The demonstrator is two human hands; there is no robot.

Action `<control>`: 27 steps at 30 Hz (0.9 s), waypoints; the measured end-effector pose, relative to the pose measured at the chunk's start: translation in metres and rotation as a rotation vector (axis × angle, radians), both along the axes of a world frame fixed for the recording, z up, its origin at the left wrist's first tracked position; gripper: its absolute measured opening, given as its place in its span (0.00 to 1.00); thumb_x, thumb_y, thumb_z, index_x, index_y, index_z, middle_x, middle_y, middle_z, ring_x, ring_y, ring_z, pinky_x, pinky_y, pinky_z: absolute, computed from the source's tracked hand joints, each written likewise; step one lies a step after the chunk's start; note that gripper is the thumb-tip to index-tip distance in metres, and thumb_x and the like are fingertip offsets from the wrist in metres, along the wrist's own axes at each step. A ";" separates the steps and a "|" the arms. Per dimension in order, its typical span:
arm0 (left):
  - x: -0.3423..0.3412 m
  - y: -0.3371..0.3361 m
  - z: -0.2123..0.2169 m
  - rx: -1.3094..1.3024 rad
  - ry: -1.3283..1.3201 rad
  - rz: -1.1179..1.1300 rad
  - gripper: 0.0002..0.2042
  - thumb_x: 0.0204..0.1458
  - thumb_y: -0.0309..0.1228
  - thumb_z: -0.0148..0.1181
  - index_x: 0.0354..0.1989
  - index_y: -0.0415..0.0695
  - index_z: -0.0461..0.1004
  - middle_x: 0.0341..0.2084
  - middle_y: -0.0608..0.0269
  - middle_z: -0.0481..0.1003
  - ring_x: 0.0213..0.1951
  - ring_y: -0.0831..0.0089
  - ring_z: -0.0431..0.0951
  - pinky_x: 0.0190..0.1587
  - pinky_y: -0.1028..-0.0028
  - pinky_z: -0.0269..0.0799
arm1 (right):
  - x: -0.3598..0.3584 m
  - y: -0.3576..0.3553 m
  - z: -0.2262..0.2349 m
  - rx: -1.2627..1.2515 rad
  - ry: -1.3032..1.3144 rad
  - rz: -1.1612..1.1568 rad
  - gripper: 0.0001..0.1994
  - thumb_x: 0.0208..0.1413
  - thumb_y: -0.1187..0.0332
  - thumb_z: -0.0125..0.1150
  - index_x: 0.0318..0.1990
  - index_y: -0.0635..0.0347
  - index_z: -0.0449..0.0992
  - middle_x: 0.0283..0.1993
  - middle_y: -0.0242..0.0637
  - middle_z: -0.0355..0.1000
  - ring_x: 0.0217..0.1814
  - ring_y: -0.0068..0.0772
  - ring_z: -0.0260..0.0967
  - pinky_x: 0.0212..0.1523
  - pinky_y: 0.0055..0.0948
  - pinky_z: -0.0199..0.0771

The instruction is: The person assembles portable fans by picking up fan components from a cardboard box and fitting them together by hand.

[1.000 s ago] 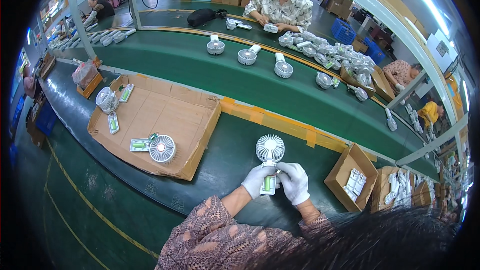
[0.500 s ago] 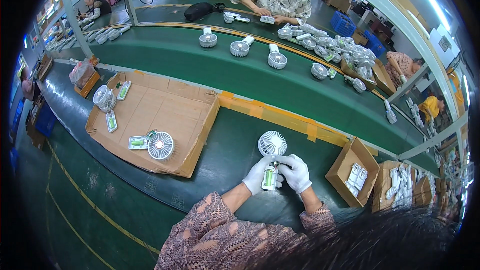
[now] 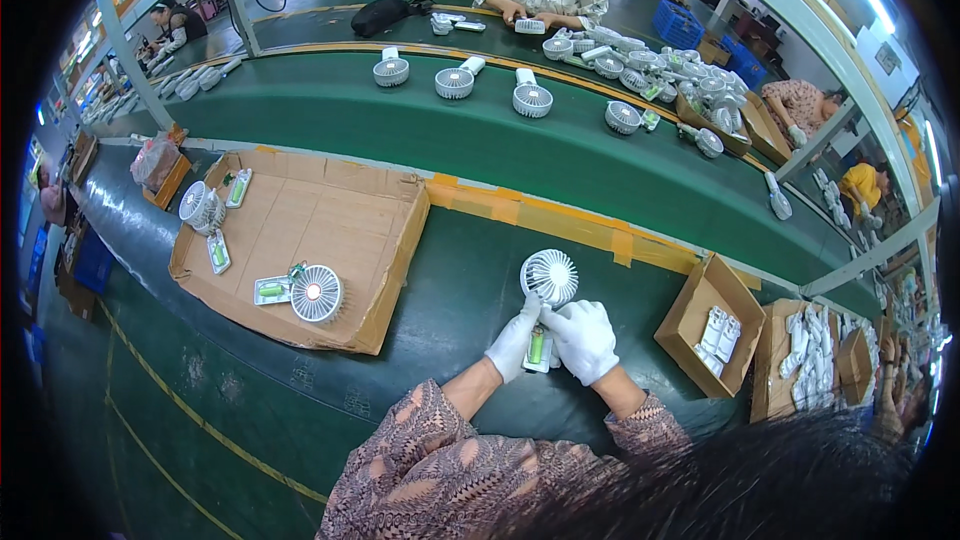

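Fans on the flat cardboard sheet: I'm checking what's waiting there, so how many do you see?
2: one fan lies near the sheet's front edge, another fan at its far left corner. More may be hidden; loose handle parts lie nearby.

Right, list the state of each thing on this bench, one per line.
handheld fan: held upright in both hands, handle back open, green cell showing.
left hand: gloved, gripping the handle.
right hand: gloved, gripping the handle.
fan on the cardboard tray: lying flat, handle open.
small parts box: open, holding white parts.

White gloves cover both hands, the left hand (image 3: 513, 342) and the right hand (image 3: 583, 340). The sleeves are brownish-pink with a dense paisley-like pattern, pushed up the forearms.
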State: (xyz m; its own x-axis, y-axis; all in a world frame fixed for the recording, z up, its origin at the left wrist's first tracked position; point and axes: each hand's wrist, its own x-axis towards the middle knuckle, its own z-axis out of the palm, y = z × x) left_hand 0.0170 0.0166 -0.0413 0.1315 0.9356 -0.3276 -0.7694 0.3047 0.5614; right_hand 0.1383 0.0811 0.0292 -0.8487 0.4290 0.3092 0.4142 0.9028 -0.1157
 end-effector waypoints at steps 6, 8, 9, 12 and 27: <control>0.001 0.004 0.004 0.031 -0.056 0.016 0.32 0.52 0.64 0.33 0.49 0.50 0.65 0.34 0.63 0.73 0.30 0.72 0.76 0.29 0.71 0.75 | -0.001 0.003 0.001 0.075 -0.025 0.099 0.11 0.45 0.68 0.53 0.39 0.50 0.72 0.26 0.32 0.66 0.31 0.34 0.66 0.34 0.34 0.62; 0.002 0.003 0.005 0.025 -0.022 0.048 0.33 0.50 0.66 0.32 0.45 0.48 0.67 0.25 0.63 0.74 0.21 0.72 0.76 0.21 0.72 0.75 | 0.001 0.002 0.000 0.078 -0.026 0.102 0.12 0.45 0.69 0.53 0.40 0.51 0.72 0.26 0.33 0.66 0.31 0.35 0.66 0.35 0.34 0.62; 0.002 0.003 0.005 0.030 0.000 0.032 0.34 0.50 0.66 0.31 0.45 0.48 0.67 0.25 0.63 0.74 0.20 0.72 0.76 0.20 0.73 0.75 | 0.003 0.002 0.000 0.019 -0.029 0.081 0.13 0.45 0.69 0.53 0.42 0.50 0.72 0.27 0.33 0.67 0.31 0.36 0.66 0.36 0.35 0.63; -0.002 0.000 0.007 0.028 -0.001 0.009 0.35 0.49 0.67 0.30 0.45 0.48 0.67 0.25 0.64 0.74 0.19 0.72 0.75 0.20 0.74 0.74 | 0.007 -0.001 0.007 -0.105 -0.007 0.081 0.15 0.45 0.69 0.53 0.44 0.48 0.72 0.29 0.34 0.69 0.33 0.37 0.67 0.37 0.35 0.64; -0.005 0.001 0.009 0.041 0.007 -0.051 0.37 0.47 0.68 0.32 0.46 0.46 0.68 0.26 0.63 0.75 0.20 0.71 0.76 0.21 0.74 0.75 | 0.013 0.004 0.004 -0.199 -0.015 0.157 0.07 0.41 0.71 0.56 0.31 0.52 0.75 0.36 0.35 0.71 0.38 0.41 0.68 0.41 0.37 0.66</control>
State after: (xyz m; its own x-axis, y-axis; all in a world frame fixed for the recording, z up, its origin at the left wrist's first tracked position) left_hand 0.0117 0.0172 -0.0323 0.1772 0.9405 -0.2900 -0.7497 0.3199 0.5794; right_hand 0.1514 0.0851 0.0327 -0.9136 0.3429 0.2184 0.2741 0.9163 -0.2921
